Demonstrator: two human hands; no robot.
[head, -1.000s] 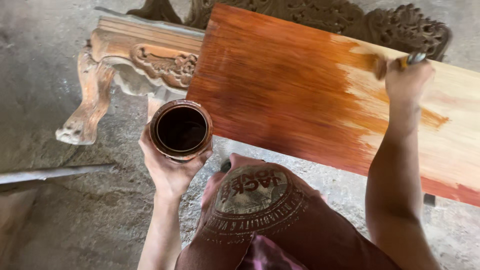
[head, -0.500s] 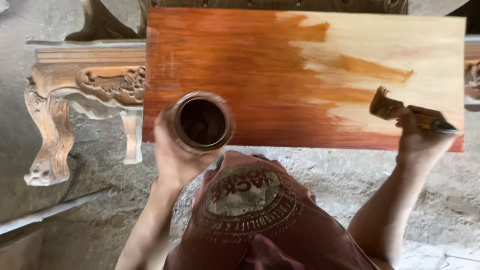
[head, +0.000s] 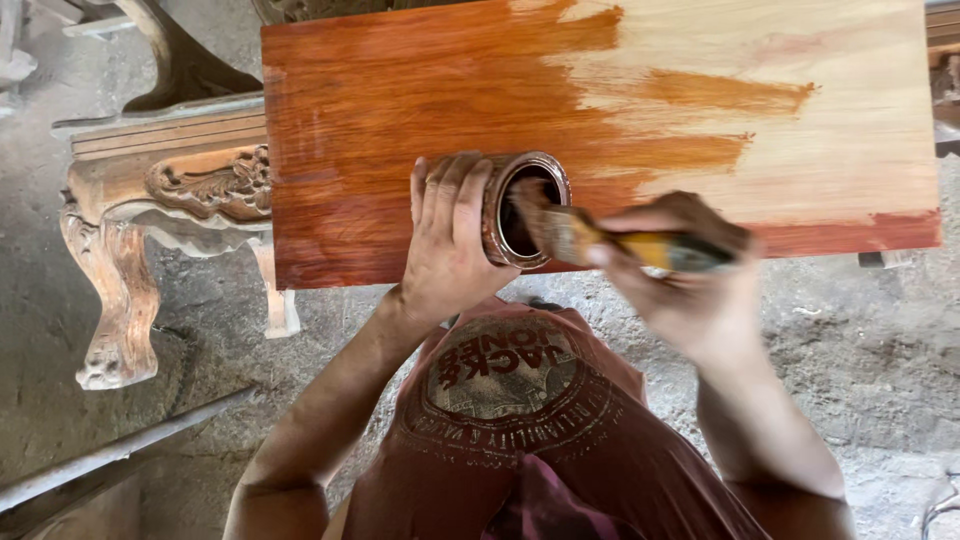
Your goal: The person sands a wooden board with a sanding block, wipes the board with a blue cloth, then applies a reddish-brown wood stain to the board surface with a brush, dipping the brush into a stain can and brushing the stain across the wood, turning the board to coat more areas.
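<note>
My left hand is wrapped around the side of a small round tin, fingers curled shut on it, tilting its mouth toward my right. My right hand is closed on the handle of a brush, and the bristles sit inside the tin's mouth; the hand is blurred, so I can't tell exactly how the fingers lie. I judge this is the loading step: I want the bristle tips wetted, then dragged against the rim so nothing drips onto the shirt below. The tin hangs over the near edge of the board, which is stained red-brown on its left part, with 2 streaks reaching into the bare pale wood on the right. Left of the board stands a carved wooden table on the concrete floor.
</note>
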